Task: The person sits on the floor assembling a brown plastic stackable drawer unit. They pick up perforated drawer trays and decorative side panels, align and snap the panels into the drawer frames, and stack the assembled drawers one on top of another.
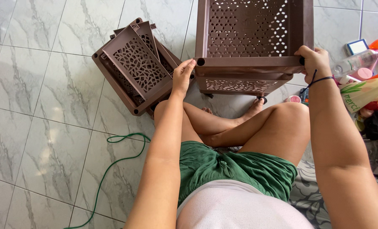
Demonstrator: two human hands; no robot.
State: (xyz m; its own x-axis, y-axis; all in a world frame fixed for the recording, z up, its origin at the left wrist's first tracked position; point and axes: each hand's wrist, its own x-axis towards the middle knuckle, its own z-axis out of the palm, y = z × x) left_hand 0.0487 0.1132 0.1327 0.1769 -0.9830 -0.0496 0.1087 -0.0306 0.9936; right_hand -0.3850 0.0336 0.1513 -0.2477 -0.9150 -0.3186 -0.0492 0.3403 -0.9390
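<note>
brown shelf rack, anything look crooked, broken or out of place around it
No damage shows. The brown shelf rack stands square between the left hand and the right hand. The loose brown trays lie stacked askew and tilted on the floor tiles, and a green cord trails nearby.

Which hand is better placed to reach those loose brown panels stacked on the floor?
Probably the left hand: it rests at the rack's left front corner, right beside the stacked panels. The right hand grips the far corner.
</note>
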